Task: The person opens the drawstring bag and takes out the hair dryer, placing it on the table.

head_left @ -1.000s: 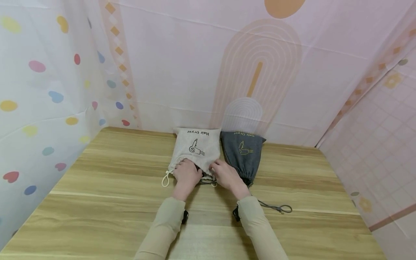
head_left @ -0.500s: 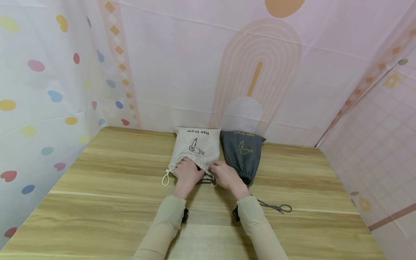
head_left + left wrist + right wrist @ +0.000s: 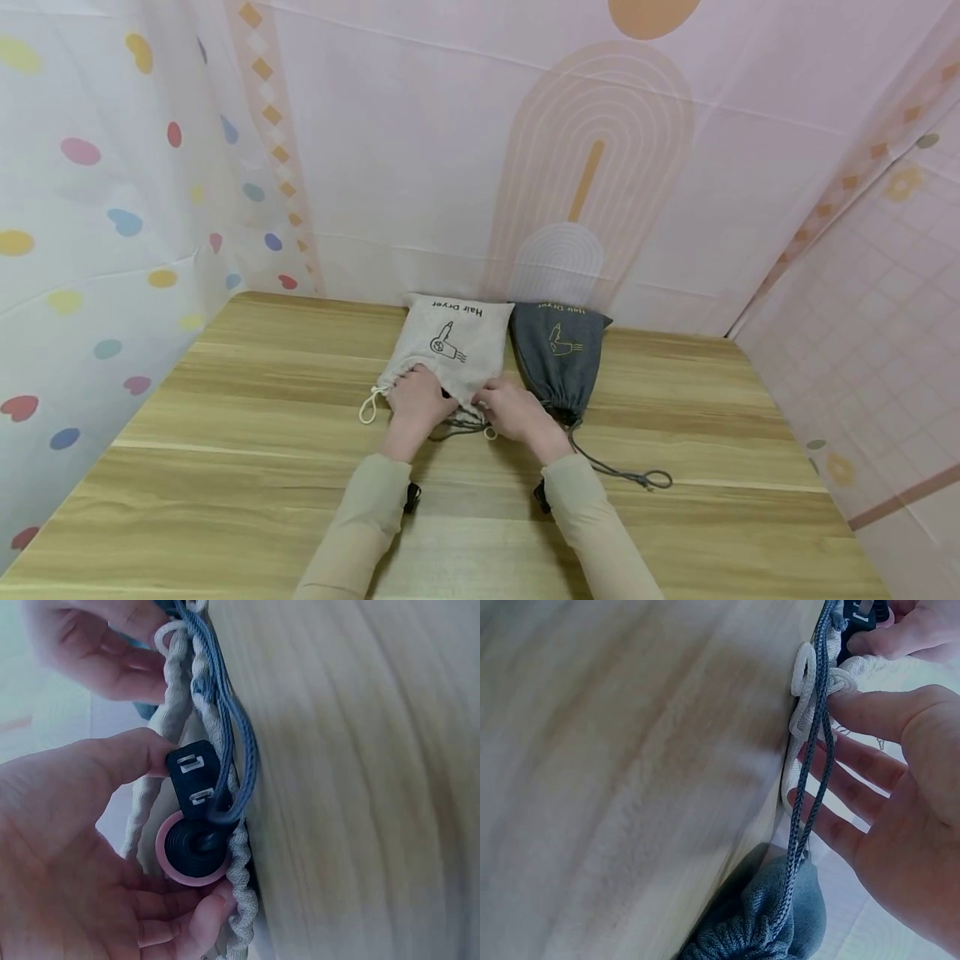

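A light drawstring bag (image 3: 462,333) printed "Hair Dryer" lies on the table, its mouth toward me. My left hand (image 3: 420,400) is at the mouth's left side. In the left wrist view its thumb and fingers grip a hair dryer (image 3: 196,847), of which a black part with two small switches and a pink-ringed round end show. The rest is hidden in the bag. My right hand (image 3: 517,410) pinches the bag's mouth edge between thumb and fingers. A dark cord (image 3: 238,727) passes across the opening.
Right beside the light bag lies a dark grey drawstring bag (image 3: 561,354), its mouth gathered. Its looped cord (image 3: 637,477) trails right on the wooden table (image 3: 225,450). A patterned cloth wall (image 3: 405,167) stands behind the bags.
The light bag's mouth and both hands have shifted a little left, tilting the bag. More dark cord shows at its opening. The grey bag stays in place.
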{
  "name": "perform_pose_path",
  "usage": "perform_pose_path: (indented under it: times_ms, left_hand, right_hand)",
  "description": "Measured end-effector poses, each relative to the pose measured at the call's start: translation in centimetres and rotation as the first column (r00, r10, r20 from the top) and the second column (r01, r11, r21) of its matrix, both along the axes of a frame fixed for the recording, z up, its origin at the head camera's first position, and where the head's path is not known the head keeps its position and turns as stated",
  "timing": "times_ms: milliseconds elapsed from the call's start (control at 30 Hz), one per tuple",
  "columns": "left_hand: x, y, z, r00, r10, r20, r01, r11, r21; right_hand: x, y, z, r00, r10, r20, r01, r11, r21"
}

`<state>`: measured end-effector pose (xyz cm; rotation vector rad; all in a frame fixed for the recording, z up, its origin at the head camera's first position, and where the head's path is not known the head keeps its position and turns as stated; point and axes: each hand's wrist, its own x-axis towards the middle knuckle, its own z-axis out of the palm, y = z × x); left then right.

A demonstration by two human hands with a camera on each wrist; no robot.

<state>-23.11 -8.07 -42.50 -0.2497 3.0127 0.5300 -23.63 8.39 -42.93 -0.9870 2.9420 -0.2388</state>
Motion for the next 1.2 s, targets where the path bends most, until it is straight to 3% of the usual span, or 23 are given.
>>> perform_pose_path:
  times_ms: [300,633,1200]
  left_hand:
    - [0.3,-1.6,0.2,0.998,-0.064,0.012,0.064,0.998,-0.014]
    - [0.5,-2.7,0.4,0.991,-0.127,0.027,0.129,0.990,-0.052]
    - [1.2,-4.6,1.6,0.980,-0.179,0.085,0.186,0.979,-0.082]
  right_hand:
    - [0.2,-0.1,-0.1,1.000,0.008,0.015,-0.009,1.000,0.016]
    - [0.2,-0.1,-0.5,0.994,0.093,-0.054,-0.095,0.995,-0.027]
    - [0.6,-1.2,0.1,0.998,0.054,0.042,-0.055,0.998,0.009]
